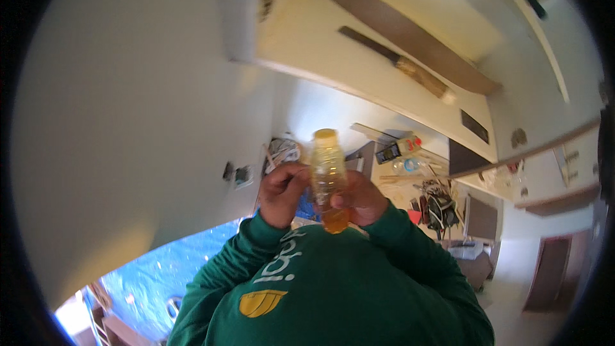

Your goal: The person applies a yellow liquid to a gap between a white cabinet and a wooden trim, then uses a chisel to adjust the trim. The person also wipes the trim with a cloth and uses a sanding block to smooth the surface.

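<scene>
In front of my chest stands a clear plastic bottle (328,173) with a yellow cap and amber liquid at its bottom. My right hand (364,198) is closed round its lower part, the thumb lying across the front. Beside the bottle's other side, my left hand (283,192) is closed with thumb and fingers pressed together. Its fingertips meet the bottle's edge and are partly hidden, so what they pinch cannot be made out. Both forearms wear green sleeves.
Above the bottle, an open cabinet shelf (307,38) holds a dark-bladed tool with a wooden handle (419,77) and a curved-looking brown strip (397,22). A large pale door panel (141,109) fills the left. Tools and bags (441,208) clutter the right; blue sheeting (154,288) lies below left.
</scene>
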`<state>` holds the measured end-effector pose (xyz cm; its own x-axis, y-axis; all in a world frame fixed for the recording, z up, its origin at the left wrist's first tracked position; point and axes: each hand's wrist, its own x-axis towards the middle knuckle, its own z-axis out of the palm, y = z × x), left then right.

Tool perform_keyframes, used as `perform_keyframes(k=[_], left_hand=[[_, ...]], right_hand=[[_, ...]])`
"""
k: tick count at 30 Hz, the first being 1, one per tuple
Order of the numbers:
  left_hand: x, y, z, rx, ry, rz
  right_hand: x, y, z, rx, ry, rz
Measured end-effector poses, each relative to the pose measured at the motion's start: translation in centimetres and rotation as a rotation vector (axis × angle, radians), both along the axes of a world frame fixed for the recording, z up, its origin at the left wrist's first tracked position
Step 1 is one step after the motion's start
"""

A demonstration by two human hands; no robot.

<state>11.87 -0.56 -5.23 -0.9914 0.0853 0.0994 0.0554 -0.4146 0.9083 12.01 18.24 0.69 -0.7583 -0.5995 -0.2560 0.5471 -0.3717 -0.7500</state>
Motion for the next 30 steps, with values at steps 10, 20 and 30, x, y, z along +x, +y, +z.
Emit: perform_keyframes(k=[10,20,30], left_hand=[[-0.3,0.9,-0.8,0.124,-0.014,-0.043],[-0.4,1.7,-1.1,0.148,0.021,-0.109],[-0.6,1.1,0.3,0.102,-0.068,-0.041]], right_hand=[[0.6,0.7,-0.5,-0.174,-0.051,-0.051],[1.0,1.4,-0.7,-0.216,-0.089,-0.139],[0.9,2.4,0.6,-0.015,0.081,-0.118]])
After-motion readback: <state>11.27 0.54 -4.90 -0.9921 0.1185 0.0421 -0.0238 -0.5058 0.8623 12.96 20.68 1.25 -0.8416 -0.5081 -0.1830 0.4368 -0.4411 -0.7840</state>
